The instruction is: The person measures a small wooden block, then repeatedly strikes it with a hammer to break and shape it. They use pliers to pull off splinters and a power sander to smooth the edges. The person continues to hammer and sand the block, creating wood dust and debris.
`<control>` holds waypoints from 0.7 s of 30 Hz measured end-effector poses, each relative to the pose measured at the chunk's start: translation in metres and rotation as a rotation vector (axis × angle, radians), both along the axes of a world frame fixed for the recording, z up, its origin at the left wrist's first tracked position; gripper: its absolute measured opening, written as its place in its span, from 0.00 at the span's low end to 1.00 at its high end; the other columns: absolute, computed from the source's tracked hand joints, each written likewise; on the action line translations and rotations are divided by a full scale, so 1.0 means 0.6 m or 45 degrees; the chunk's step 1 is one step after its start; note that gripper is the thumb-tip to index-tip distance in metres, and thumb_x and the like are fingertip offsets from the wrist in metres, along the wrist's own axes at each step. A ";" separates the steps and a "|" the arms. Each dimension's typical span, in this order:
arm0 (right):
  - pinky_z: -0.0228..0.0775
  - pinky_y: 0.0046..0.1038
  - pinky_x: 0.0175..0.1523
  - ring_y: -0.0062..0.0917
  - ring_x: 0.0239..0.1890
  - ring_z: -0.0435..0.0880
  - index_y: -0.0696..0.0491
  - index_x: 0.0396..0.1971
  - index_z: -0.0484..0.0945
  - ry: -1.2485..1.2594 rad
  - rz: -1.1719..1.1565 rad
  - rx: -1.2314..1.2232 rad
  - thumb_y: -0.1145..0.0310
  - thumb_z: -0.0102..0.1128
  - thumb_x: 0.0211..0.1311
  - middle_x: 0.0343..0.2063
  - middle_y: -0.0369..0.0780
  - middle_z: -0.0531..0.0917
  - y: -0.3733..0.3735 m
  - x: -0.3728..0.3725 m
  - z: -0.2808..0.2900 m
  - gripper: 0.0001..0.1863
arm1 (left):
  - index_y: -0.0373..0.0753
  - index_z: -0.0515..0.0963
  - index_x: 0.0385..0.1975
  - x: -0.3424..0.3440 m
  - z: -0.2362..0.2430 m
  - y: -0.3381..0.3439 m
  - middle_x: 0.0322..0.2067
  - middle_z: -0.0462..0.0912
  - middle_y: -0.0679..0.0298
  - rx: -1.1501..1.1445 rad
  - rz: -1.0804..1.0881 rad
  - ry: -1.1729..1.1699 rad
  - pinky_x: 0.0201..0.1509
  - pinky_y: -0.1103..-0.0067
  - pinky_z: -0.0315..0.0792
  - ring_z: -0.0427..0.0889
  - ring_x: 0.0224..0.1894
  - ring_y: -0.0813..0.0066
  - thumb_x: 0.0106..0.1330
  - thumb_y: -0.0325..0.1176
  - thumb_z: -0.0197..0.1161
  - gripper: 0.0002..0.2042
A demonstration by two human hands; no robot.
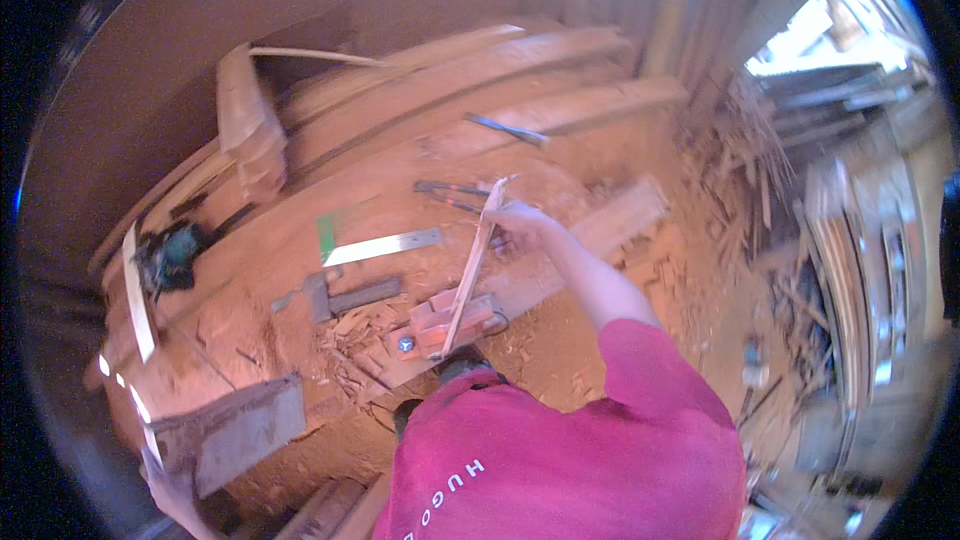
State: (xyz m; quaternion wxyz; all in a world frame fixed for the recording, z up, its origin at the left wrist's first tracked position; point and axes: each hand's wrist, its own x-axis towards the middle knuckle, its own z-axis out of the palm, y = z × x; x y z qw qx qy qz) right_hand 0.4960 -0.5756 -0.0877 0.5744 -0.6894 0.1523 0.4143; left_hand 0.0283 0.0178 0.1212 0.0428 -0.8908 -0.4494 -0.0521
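Note:
My right hand [522, 222] is shut on the upper end of a thin wooden strip [472, 270]. The strip stands tilted, and its lower end rests in a reddish tool or clamp [432, 328] on the sawdust-covered workbench [300, 360]. My arm in a pink sleeve [640, 380] reaches in from the lower right. My left hand is hidden, perhaps under the pink shirt, where a dark object [462, 370] shows just below the reddish tool.
On the bench lie a metal square with a green end [380, 245], a hammer-like tool [335, 297], pincers [450, 190], a chisel [506, 128] and a teal power tool [170, 255]. Planks [480, 75] are stacked behind. A grey board [235, 430] sits lower left. Scrap wood litters the right.

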 end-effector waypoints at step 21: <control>0.80 0.34 0.46 0.31 0.44 0.83 0.55 0.50 0.78 -1.151 -0.234 -0.440 0.64 0.55 0.70 0.42 0.41 0.83 -0.224 0.088 0.302 0.15 | 0.36 0.70 0.58 0.023 0.067 -0.084 0.44 0.80 0.61 -0.326 -0.233 -1.009 0.44 0.81 0.76 0.81 0.43 0.74 0.64 0.34 0.71 0.25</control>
